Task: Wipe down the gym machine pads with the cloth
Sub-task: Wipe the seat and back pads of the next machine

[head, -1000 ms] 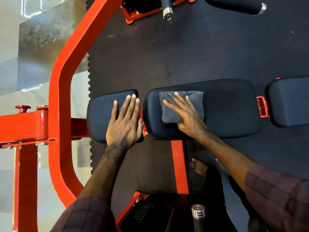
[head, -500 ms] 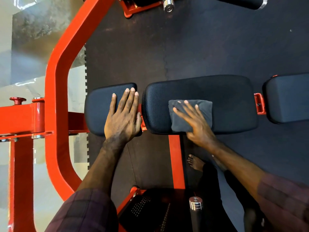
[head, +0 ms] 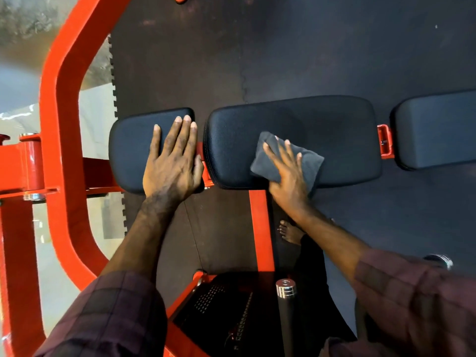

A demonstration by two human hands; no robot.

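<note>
The cloth (head: 288, 161) has shifted from the far left part of the middle pad (head: 334, 140) to its near edge. Right hand (head: 287, 173) presses it flat, fingers spread. Left hand (head: 173, 161) stays flat on the left pad (head: 131, 155). Wiping under way; right pad (head: 438, 130) outstanding.

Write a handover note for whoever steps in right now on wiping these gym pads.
Left hand: flat and open, resting on the left pad, bracing.
Right hand: fingers spread, pressing the cloth onto the middle pad near its front edge.
Cloth: folded, its near corner hanging slightly over that edge.
Done: wiping is under way on the middle pad; how much is covered cannot be told.
Left: finish the middle pad, then the left pad and the right pad.
</note>
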